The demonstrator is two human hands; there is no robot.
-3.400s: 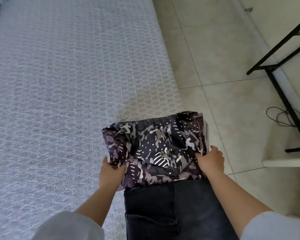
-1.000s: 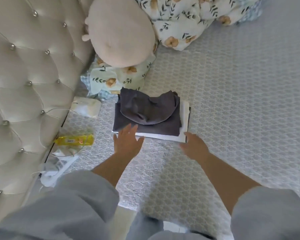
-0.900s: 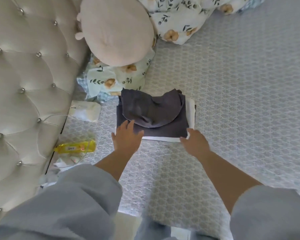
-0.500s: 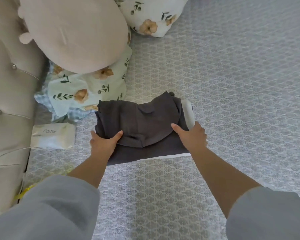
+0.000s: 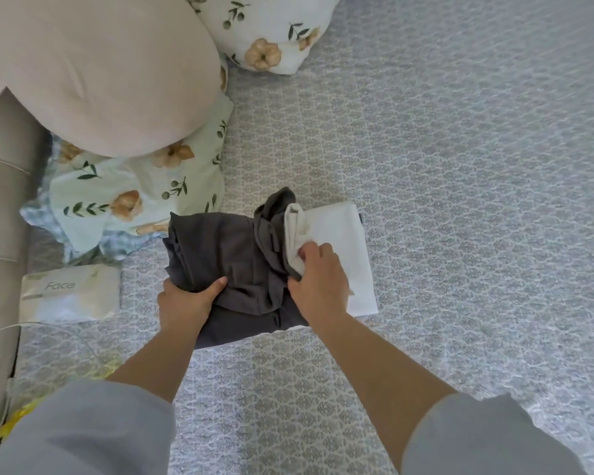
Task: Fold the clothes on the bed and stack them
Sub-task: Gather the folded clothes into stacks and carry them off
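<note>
Head view: left hand (image 5: 186, 303) fingers gripping dark grey clothes (image 5: 227, 255), right hand (image 5: 318, 279) fingers pinching white garment (image 5: 336, 241).

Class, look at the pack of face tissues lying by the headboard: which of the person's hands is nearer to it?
Left. The left hand grips the dark grey clothes just right of the tissue pack; the right hand is farther right, on the white garment.

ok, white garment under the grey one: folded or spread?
Folded. The white garment lies as a compact rectangle on the bed, though the right hand pinches its lifted edge along with the grey garment.
</note>
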